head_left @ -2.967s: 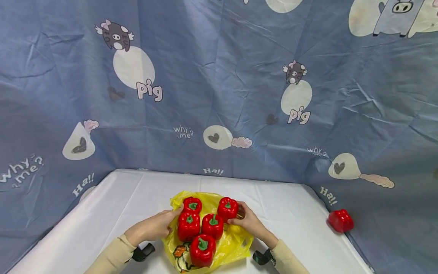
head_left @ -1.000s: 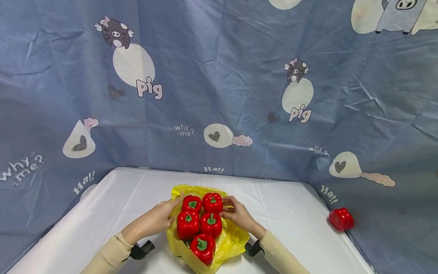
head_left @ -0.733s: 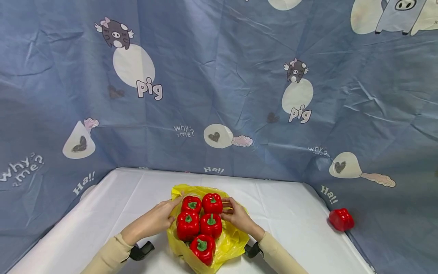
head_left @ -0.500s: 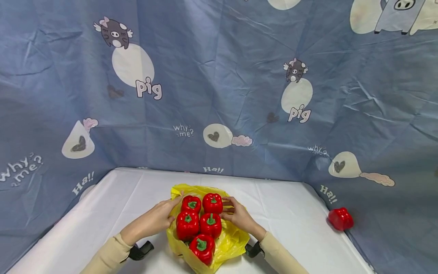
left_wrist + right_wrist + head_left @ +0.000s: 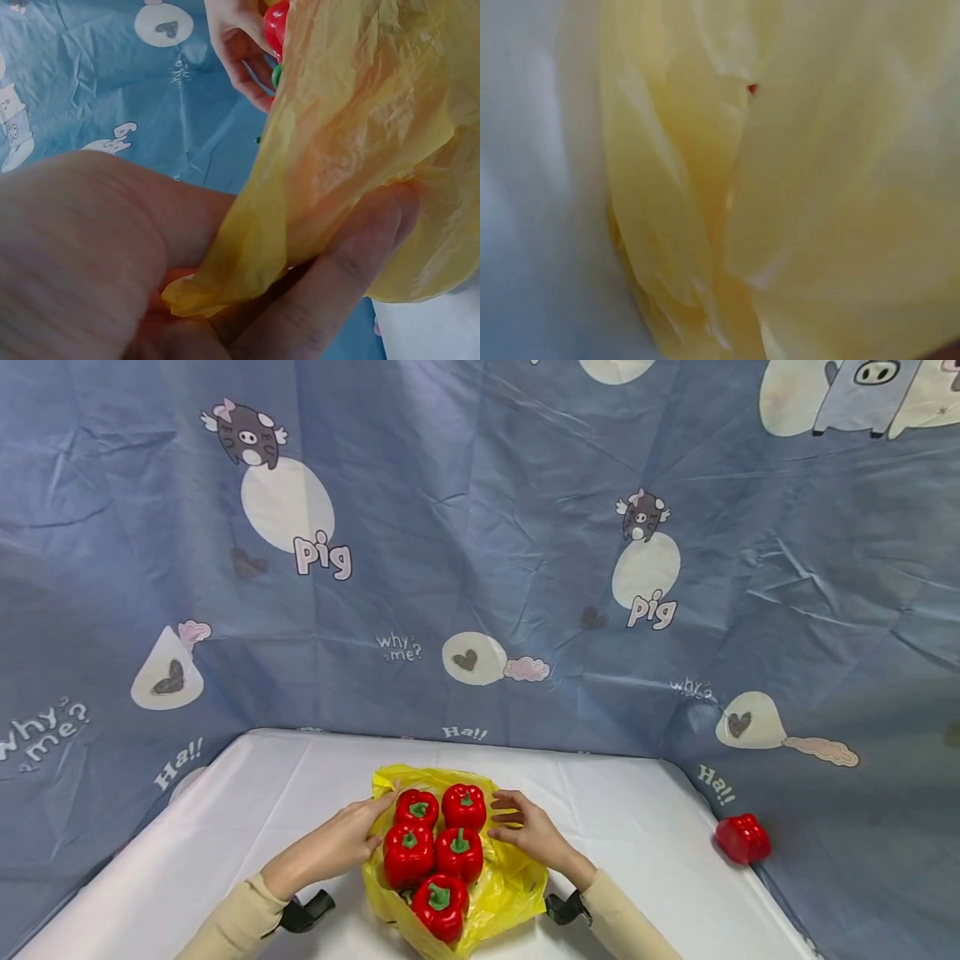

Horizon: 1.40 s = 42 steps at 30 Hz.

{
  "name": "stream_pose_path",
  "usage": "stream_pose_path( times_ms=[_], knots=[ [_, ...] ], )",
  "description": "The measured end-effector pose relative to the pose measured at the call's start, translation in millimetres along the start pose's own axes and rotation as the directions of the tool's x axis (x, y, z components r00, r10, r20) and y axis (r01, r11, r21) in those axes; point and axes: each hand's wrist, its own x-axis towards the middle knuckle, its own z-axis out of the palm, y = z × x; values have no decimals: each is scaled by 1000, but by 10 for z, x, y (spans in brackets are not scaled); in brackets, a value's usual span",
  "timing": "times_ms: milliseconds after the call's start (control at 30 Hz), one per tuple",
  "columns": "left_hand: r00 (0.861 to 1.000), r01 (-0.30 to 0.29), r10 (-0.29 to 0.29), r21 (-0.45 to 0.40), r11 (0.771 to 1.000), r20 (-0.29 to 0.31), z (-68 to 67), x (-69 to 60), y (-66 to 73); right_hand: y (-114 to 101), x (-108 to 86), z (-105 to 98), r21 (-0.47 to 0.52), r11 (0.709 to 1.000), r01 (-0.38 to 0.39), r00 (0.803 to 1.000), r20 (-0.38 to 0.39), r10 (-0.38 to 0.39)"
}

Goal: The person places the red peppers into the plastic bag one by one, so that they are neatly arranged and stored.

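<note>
Several red bell peppers with green stems, such as the front one (image 5: 440,907), stand bunched on and partly inside a yellow plastic bag (image 5: 513,893). My left hand (image 5: 337,843) pinches the bag's left side; in the left wrist view the crumpled film runs between thumb and fingers (image 5: 330,277). Just right of the back-right pepper (image 5: 464,807) is my right hand (image 5: 538,837), fingers loosely bent, holding nothing, a small gap between them and the pepper. Yellow film (image 5: 682,180) fills most of the right wrist view, so the right fingers are hidden there.
Another red pepper (image 5: 742,839) lies at the right edge of the white-covered table (image 5: 622,827). A blue printed cloth (image 5: 480,560) hangs behind and along both sides. Black straps with small devices sit at both wrists.
My right hand has set the back-right pepper leftward beside the back-left one, let go and drawn slightly right. The bag's front-left edge has risen around the peppers. My left hand stays at the bag.
</note>
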Motion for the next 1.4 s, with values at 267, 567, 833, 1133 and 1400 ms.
stream_pose_path(
  times_ms=[267,567,833,1133,1400],
  knots=[
    [1000,10,-10,-4,1000,1,4,2,0,-66,-63,-100,12,999,-38,999,-13,38],
    [1000,-12,12,-4,1000,12,1,11,-11,-294,-174,-212,34,997,-70,998,-5,70],
    [1000,13,-13,-7,1000,9,8,21,-2,-407,-308,-377,32,996,-86,995,-54,88],
    [999,31,-31,-12,999,16,7,18,4,-384,-403,-496,34,994,-105,988,-109,108],
    [1000,20,-19,-27,999,22,17,12,2,-327,-538,-636,21,996,-89,982,-166,91]
  ],
)
